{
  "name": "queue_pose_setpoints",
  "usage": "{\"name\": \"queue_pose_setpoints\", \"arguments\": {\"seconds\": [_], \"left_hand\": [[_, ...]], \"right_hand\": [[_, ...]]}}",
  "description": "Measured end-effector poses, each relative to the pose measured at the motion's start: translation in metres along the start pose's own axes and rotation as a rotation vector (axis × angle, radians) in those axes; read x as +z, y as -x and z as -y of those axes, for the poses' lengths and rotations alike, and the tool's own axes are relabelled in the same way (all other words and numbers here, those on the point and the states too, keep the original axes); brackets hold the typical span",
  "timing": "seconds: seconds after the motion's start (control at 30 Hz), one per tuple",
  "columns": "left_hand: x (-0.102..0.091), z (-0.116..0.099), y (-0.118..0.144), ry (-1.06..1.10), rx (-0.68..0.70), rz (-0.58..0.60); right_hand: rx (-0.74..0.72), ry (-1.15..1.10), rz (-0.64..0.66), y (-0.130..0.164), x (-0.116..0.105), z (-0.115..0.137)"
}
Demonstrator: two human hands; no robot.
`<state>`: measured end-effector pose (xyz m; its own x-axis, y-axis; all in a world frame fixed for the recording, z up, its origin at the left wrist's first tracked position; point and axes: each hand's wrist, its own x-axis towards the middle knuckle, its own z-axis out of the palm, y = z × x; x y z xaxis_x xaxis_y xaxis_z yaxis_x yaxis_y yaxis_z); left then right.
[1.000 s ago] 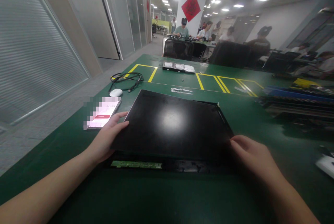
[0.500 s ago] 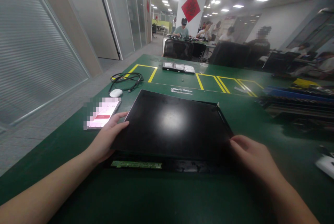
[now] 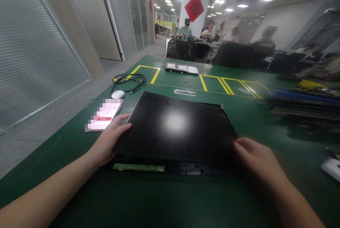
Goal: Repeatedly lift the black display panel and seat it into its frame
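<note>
A black, glossy LCD panel (image 3: pixel 159 125) lies in front of me, tilted slightly out of line with the dark frame (image 3: pixel 196 169) under it. Along the near side of that frame a narrow green circuit board (image 3: pixel 138 167) is exposed. My left hand (image 3: pixel 113 137) grips the panel's left edge, thumb on top and fingers beneath. At the right edge my right hand (image 3: pixel 252 151) is closed, thumb and fingers pinching the panel's border; its fingertips are partly hidden. A ceiling light reflects in the panel's surface.
On the green table (image 3: pixel 170 203), a lit phone (image 3: pixel 106 116), a white mouse (image 3: pixel 118 94) and a coiled black cable (image 3: pixel 130 82) lie left. Several hard drives (image 3: pixel 182 67) sit at the back. Stacked dark parts (image 3: pixel 300 111) and a white object (image 3: pixel 330 166) are right. People work beyond.
</note>
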<state>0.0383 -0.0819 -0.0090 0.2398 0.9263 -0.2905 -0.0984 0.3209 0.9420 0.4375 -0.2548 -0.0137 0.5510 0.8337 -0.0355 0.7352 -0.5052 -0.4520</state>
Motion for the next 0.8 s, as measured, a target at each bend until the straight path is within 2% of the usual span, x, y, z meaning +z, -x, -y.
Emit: {"name": "queue_pose_setpoints", "arguments": {"seconds": [0.63, 0.8], "left_hand": [[0.0013, -0.0008, 0.0007, 0.003, 0.008, -0.02], [-0.0001, 0.0009, 0.0004, 0.008, 0.013, -0.015]], "right_hand": [[-0.032, -0.039, -0.02, 0.0012, -0.0013, 0.0029], [-0.004, -0.034, -0.007, 0.0006, -0.0017, 0.0031]]}}
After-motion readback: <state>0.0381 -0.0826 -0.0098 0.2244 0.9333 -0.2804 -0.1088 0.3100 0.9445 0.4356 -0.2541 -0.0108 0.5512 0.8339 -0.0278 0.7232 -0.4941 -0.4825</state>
